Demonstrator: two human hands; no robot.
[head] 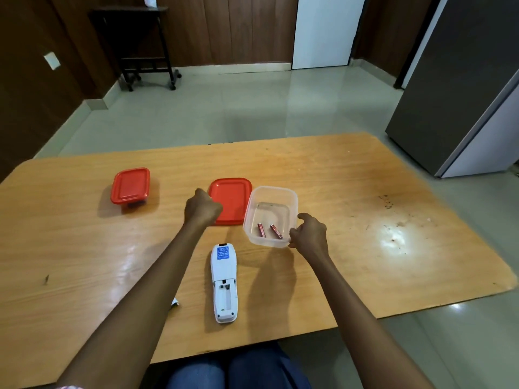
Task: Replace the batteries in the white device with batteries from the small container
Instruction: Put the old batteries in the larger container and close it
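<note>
I see the white device point(224, 284) lying face down near the counter's point(84, 248) near edge, about mid-width, battery bay uncovered and, as far as I can tell, vacant. The small container point(270, 216) sits just beyond it toward the middle of the counter, open, two red batteries point(268, 230) lying loose at its near end, close together. Right hand point(309, 235) grips the container's near right corner, fingers curled on the rim. Left hand point(202, 207) is clenched in a fist, touching or overlapping the near left edge of the loose red lid point(231, 200); I can't tell if it holds anything inside. A second container with a red lid on point(130, 186) stands well apart toward the left edge. A small white piece point(175, 302) peeks out beside the left forearm, possibly the bay cover, too hidden to say. Risks as I judge them: tilting the container by one corner lets the cells roll out and run off the near edge. If the fist holds old cells and drops them into the same container, old and new mix with no way to sort. Polarity is an easy miss, the bay markings are too small to read from here. The forearm could sweep that white piece off the counter.
</note>
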